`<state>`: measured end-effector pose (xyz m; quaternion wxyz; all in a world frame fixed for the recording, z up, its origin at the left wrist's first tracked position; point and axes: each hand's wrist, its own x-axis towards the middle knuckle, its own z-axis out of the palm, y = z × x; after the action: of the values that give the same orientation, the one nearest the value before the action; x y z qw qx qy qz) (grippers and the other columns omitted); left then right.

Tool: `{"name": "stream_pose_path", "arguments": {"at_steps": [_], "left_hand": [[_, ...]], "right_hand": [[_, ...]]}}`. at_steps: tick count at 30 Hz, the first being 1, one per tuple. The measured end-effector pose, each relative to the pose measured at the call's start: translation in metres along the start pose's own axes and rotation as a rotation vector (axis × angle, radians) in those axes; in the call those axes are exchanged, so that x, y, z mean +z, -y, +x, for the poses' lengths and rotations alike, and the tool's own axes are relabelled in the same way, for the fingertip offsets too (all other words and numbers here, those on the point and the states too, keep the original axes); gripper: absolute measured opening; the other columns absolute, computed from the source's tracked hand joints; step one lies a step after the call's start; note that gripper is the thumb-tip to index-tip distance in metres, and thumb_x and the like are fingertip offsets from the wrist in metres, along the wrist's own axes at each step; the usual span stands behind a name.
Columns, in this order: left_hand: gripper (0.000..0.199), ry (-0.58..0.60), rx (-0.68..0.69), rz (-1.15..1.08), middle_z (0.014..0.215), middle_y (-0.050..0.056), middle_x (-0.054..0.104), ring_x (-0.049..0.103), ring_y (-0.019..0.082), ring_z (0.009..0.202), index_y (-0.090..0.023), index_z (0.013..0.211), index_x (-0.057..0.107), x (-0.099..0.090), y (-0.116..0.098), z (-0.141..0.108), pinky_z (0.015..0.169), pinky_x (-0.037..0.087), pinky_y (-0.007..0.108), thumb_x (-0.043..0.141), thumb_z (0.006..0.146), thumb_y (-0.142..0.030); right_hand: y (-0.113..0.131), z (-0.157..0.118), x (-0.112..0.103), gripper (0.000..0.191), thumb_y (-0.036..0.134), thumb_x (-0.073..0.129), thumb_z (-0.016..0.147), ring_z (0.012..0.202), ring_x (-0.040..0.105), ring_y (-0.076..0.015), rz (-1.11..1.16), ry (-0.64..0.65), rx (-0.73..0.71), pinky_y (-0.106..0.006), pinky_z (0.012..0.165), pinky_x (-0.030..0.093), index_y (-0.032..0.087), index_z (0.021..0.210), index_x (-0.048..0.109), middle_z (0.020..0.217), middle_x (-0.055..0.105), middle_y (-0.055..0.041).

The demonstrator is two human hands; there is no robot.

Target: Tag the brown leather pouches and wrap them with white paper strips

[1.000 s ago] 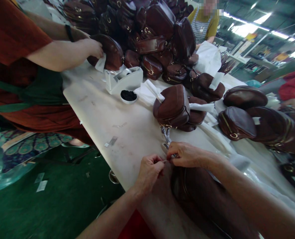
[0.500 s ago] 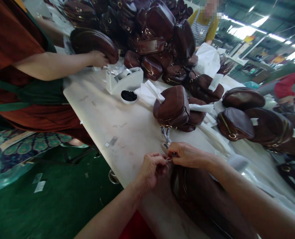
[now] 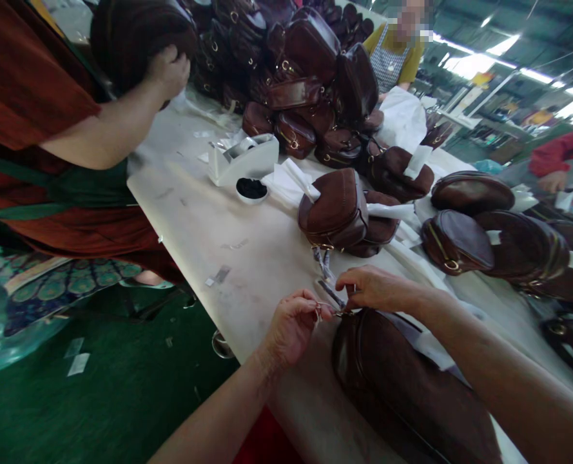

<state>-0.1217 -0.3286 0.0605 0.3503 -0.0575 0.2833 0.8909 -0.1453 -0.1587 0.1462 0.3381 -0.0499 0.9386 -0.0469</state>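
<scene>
A dark brown leather bag (image 3: 412, 380) lies on the table in front of me, with a zip along its side and white paper at its far edge. My left hand (image 3: 293, 325) pinches a thin pale string (image 3: 325, 305) that runs toward the bag's near-left end. Over that end, my right hand (image 3: 378, 290) has its fingers curled close to small metal hardware (image 3: 344, 313); whatever its fingertips hold is hidden. A narrow grey strip (image 3: 332, 293) slants up beside the right fingers. Just beyond, another brown bag (image 3: 334, 203) rests with a wrapped strap end.
A white tape dispenser (image 3: 242, 158) and a small bowl of black material (image 3: 251, 189) stand ahead on the table (image 3: 184, 193). Piled brown bags (image 3: 310, 45) fill the back, others the right. A co-worker's hand (image 3: 167, 74) grips a bag at left.
My right fingers have drawn slightly up and right, away from my left hand, and the string between them shows more. The co-worker at left has lifted a bag off the table.
</scene>
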Motion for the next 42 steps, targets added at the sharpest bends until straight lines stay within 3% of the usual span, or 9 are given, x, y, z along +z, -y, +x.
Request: {"name": "stream_pose_path", "arguments": {"at_steps": [8,12,16,21,25,29,32,35,42], "left_hand": [[0.01,-0.039,-0.021,-0.175,0.072,0.007,0.068,0.059,0.013,0.058,-0.012,0.064,0.061,0.002,0.008,0.011,0.057,0.044,0.023,0.062,0.057,-0.019],[0.04,-0.047,-0.036,-0.121,0.098,0.008,0.069,0.057,0.008,0.049,-0.014,0.097,0.065,0.006,0.007,0.013,0.053,0.048,0.023,0.065,0.057,-0.009],[0.049,-0.045,0.013,-0.004,0.106,0.009,0.066,0.056,0.007,0.046,-0.016,0.105,0.063,0.01,0.01,0.016,0.041,0.043,0.019,0.074,0.058,-0.011],[0.058,0.092,0.06,0.113,0.093,0.006,0.068,0.061,0.012,0.056,-0.015,0.105,0.063,0.019,0.009,0.019,0.048,0.05,0.023,0.081,0.05,-0.014],[0.056,0.141,0.108,0.195,0.074,-0.001,0.067,0.06,0.01,0.059,-0.014,0.1,0.064,0.024,0.008,0.019,0.058,0.05,0.021,0.081,0.047,-0.01],[0.042,0.06,0.138,0.287,0.067,-0.001,0.066,0.058,0.011,0.056,-0.013,0.092,0.065,0.023,0.01,0.018,0.056,0.049,0.022,0.077,0.052,-0.017],[0.033,-0.035,0.175,0.306,0.063,0.001,0.066,0.059,0.012,0.056,-0.013,0.082,0.066,0.02,0.013,0.018,0.056,0.048,0.022,0.078,0.053,-0.021],[0.028,-0.18,0.218,0.304,0.059,0.001,0.064,0.059,0.012,0.051,-0.012,0.067,0.063,0.015,0.016,0.017,0.054,0.049,0.023,0.081,0.05,-0.025],[0.039,-0.397,0.363,0.247,0.055,-0.003,0.061,0.057,0.011,0.042,-0.014,0.065,0.056,0.009,-0.015,0.017,0.047,0.047,0.022,0.081,0.046,-0.035]], "right_hand": [[0.01,-0.012,-0.021,0.033,0.014,0.054,0.075,0.067,0.06,-0.0152,-0.18,-0.06,-0.014,-0.022,0.055,0.031,0.025,0.102,0.07,0.071,0.067,-0.0009],[0.019,-0.021,-0.027,0.035,0.011,0.054,0.074,0.054,0.054,-0.0115,-0.103,-0.142,-0.036,-0.021,0.052,0.03,0.026,0.101,0.069,0.062,0.062,0.0026],[0.013,-0.02,-0.012,0.027,0.012,0.053,0.078,0.056,0.053,-0.0096,0.073,-0.317,-0.158,-0.019,0.053,0.033,0.02,0.098,0.068,0.065,0.062,0.0024],[0.005,-0.017,0.013,0.014,0.017,0.057,0.081,0.061,0.053,-0.0085,0.193,-0.605,-0.351,-0.019,0.058,0.039,0.018,0.089,0.068,0.072,0.06,0.0004],[0.009,-0.019,0.025,0.015,0.023,0.055,0.084,0.068,0.056,-0.0107,0.331,-0.632,-0.396,-0.021,0.062,0.043,0.021,0.082,0.07,0.078,0.057,-0.0017],[0.007,-0.018,0.038,0.021,0.035,0.055,0.083,0.066,0.055,-0.0107,0.649,-0.658,-0.316,-0.022,0.059,0.046,0.019,0.076,0.066,0.08,0.054,-0.0011],[-0.001,-0.018,0.048,0.02,0.035,0.054,0.083,0.069,0.055,-0.0129,0.682,-0.728,-0.13,-0.024,0.064,0.044,0.019,0.076,0.063,0.072,0.055,0.0006],[-0.009,-0.023,0.057,0.019,0.032,0.05,0.084,0.066,0.054,-0.0139,0.561,-0.748,0.033,-0.025,0.063,0.042,0.019,0.075,0.061,0.069,0.056,0.0009],[0.004,-0.045,0.069,0.019,0.021,0.048,0.09,0.089,0.061,-0.0196,0.106,-0.655,0.018,-0.035,0.083,0.042,0.02,0.1,0.064,0.098,0.067,-0.0066]]}}
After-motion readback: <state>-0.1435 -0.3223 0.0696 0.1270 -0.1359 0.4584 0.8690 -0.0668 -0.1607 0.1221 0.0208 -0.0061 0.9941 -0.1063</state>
